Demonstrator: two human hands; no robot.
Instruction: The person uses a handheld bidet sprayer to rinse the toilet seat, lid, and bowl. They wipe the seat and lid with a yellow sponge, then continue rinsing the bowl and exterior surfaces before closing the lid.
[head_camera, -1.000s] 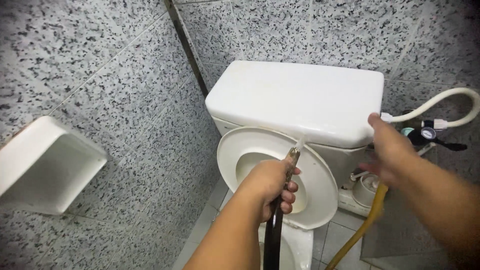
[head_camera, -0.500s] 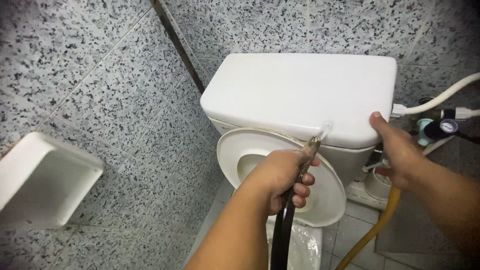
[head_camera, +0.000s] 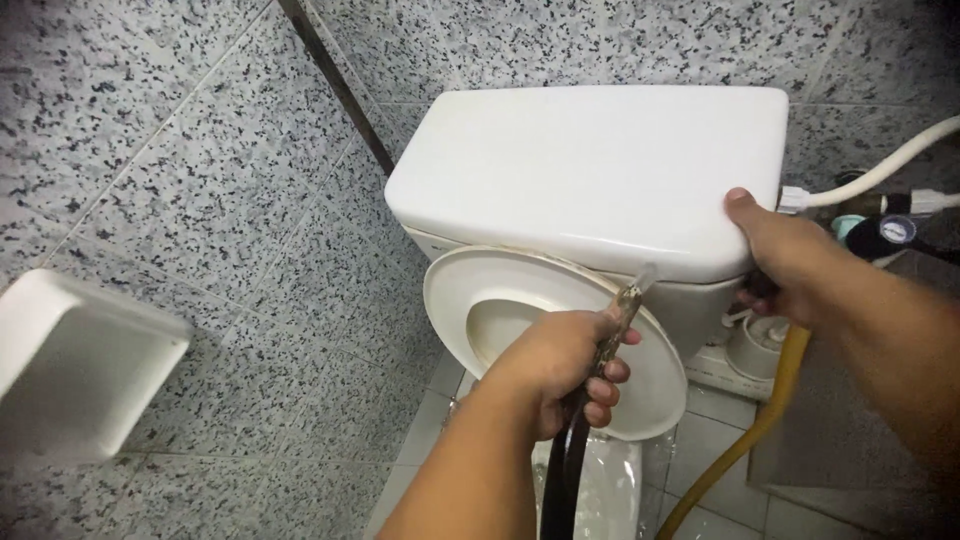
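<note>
Left hand (head_camera: 560, 365) clenched around a dark hose (head_camera: 568, 455); right hand (head_camera: 785, 262) apparently gripping the cistern lid (head_camera: 590, 170) at its right edge.

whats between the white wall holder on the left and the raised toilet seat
In the head view, only bare speckled wall tile lies between the white wall holder and the raised toilet seat; nothing hangs or stands on that stretch.

We see a grey tiled floor (head_camera: 700, 455) beneath the toilet (head_camera: 610, 490), which stands directly on it. 1 yellow hose (head_camera: 735, 450) runs down toward it, and a white fitting (head_camera: 725, 372) sits low beside the toilet.
</note>
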